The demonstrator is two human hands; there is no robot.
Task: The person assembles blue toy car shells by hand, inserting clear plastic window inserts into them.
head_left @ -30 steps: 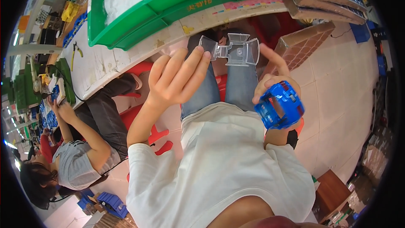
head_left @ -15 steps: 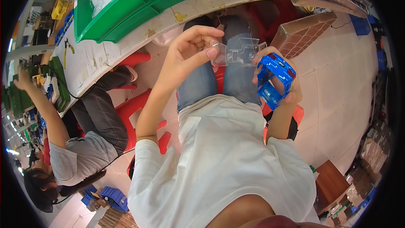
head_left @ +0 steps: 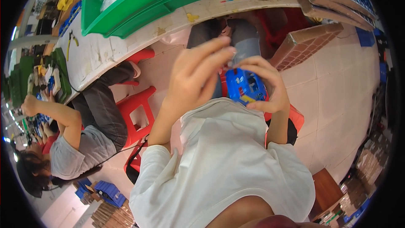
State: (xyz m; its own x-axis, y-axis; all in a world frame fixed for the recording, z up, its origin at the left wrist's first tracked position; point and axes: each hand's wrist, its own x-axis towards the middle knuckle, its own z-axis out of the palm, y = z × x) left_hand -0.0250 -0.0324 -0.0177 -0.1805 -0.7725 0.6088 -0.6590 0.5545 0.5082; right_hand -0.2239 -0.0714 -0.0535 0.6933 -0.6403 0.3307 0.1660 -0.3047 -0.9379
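Note:
A blue toy car body shell (head_left: 246, 88) with openings in it sits in my right hand (head_left: 274, 86), the fingers curled over its top and the thumb below. It is held above my lap. My left hand (head_left: 196, 71) is just left of the shell, blurred, its fingers stretched toward it and the thumb apart from them. By the left fingertips a faint see-through patch shows, too smeared to make out. I cannot tell whether the clear plastic part from before is there or inside the shell.
A green crate (head_left: 139, 14) with white bags stands on the worn white table (head_left: 95, 55) ahead. Pliers (head_left: 71, 44) lie at its left. Trays (head_left: 337, 0) are stacked at the right; a cardboard box (head_left: 306, 46) leans below. A co-worker (head_left: 80, 147) sits left, beside a red stool (head_left: 137, 116).
My right hand has brought the blue shell left and turned it. My left hand has moved right and nearer; the clear plastic part is no longer plainly seen. The co-worker's arm has lowered.

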